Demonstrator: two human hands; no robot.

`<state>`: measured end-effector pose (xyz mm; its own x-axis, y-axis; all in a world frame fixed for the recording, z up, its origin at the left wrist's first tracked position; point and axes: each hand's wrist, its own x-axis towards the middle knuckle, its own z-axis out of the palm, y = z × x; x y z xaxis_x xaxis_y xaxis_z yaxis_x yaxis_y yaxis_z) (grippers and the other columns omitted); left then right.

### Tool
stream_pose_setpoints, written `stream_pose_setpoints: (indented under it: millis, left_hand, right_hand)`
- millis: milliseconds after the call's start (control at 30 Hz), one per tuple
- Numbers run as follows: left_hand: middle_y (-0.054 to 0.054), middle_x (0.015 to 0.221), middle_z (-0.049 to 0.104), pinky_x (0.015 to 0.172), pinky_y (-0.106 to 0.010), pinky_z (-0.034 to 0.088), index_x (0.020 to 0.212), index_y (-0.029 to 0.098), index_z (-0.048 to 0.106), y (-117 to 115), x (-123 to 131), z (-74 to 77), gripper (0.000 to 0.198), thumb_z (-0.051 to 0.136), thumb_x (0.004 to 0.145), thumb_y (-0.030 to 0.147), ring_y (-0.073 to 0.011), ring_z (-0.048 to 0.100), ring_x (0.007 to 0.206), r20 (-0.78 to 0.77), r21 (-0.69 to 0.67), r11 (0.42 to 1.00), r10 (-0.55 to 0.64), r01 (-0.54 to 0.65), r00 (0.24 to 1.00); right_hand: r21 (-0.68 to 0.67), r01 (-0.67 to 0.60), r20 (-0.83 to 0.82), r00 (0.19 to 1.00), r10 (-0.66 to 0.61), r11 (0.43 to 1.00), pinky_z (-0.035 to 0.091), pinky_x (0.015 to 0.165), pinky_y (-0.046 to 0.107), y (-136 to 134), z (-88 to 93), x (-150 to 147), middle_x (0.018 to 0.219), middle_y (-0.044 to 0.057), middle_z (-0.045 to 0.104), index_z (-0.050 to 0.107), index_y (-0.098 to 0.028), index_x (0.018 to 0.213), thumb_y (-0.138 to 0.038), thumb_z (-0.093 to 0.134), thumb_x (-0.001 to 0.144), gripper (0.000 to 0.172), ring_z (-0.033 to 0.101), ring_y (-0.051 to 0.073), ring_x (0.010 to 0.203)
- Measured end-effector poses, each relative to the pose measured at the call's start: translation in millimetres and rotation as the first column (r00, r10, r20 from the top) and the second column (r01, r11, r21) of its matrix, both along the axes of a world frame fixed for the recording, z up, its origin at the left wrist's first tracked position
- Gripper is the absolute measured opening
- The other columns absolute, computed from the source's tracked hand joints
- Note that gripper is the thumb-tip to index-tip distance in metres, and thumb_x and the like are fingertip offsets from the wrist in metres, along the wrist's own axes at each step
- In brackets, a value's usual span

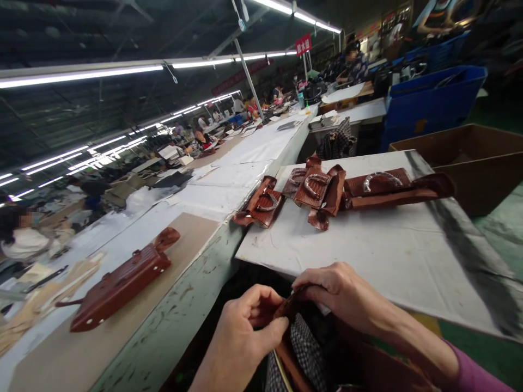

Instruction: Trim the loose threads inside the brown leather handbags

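Low in front of me, my left hand (249,332) pinches the edge of a brown leather bag piece (292,359) between thumb and fingers. Bent over the same edge, my right hand (343,296) grips it from the other side, fingertips close to the left ones. Black-and-white checked cloth (308,345) shows below my hands, against the leather. The lower part of the piece is dark and cut off by the frame. Beyond my hands, several brown crocodile-textured bag panels (314,190) with wrapped handles lie on a white board (359,239).
To the left, a brown bag body (122,283) lies on cardboard (163,288) on the long workbench (245,163). A cardboard box (469,163) and a blue bin (433,103) stand at the right. Several people sit farther off; one person (24,234) is at far left.
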<state>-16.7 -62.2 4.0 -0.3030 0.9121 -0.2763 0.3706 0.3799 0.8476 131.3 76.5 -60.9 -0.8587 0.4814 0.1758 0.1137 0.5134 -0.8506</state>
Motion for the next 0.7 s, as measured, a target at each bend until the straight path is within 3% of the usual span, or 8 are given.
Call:
stream_pose_setpoints:
  millis: [67,167,433,533,700]
  left_hand:
    - [-0.001,0.078,0.068,0.067,-0.020,0.048,0.087,0.016,0.066,3,-2,5.5,0.009,0.065,0.080,0.022,-0.0139,0.062,0.074,0.043,-0.008,1.000,-0.014,0.014,0.999]
    - [0.000,0.077,0.066,0.066,-0.020,0.045,0.087,0.016,0.066,8,-3,1.5,0.009,0.067,0.079,0.021,-0.0124,0.059,0.072,0.122,-0.027,0.999,-0.032,0.036,0.992]
    - [0.001,0.075,0.063,0.068,-0.022,0.042,0.082,0.014,0.063,24,-4,-32.8,0.009,0.067,0.076,0.020,-0.0121,0.055,0.072,0.199,-0.045,0.998,0.044,-0.036,0.979]
    - [0.001,0.075,0.063,0.068,-0.023,0.042,0.083,0.014,0.064,27,-2,-35.0,0.007,0.066,0.078,0.020,-0.0124,0.055,0.072,0.184,-0.026,0.999,0.026,-0.021,0.983]
    - [0.000,0.080,0.065,0.069,-0.023,0.042,0.091,0.017,0.069,31,7,-33.7,0.014,0.059,0.087,0.025,-0.0144,0.056,0.075,0.089,0.022,0.998,-0.054,0.052,0.995]
  right_hand:
    - [-0.001,-0.031,0.022,0.999,0.031,1.000,0.044,0.060,0.021,7,11.3,4,0.070,-0.004,0.073,0.076,-0.026,0.094,-0.018,0.060,0.087,0.019,0.066,0.013,0.062]
    - [-0.042,-0.077,0.074,0.994,0.080,0.996,0.044,0.061,0.022,15,16.9,10,0.069,-0.005,0.072,0.077,-0.028,0.091,-0.018,0.065,0.083,0.018,0.066,0.013,0.065]
    - [-0.175,0.083,0.109,0.992,-0.065,0.981,0.042,0.064,0.024,15,-16.6,14,0.071,-0.004,0.072,0.076,-0.024,0.088,-0.025,0.062,0.085,0.015,0.063,0.014,0.068]
    - [-0.198,0.144,0.127,0.985,-0.120,0.970,0.042,0.065,0.025,13,-19.0,17,0.070,-0.004,0.071,0.076,-0.024,0.086,-0.026,0.061,0.085,0.015,0.063,0.015,0.069]
    - [-0.253,0.133,0.114,0.988,-0.107,0.958,0.044,0.069,0.025,15,-19.8,25,0.073,-0.005,0.071,0.076,-0.025,0.087,-0.026,0.060,0.086,0.017,0.064,0.016,0.072]
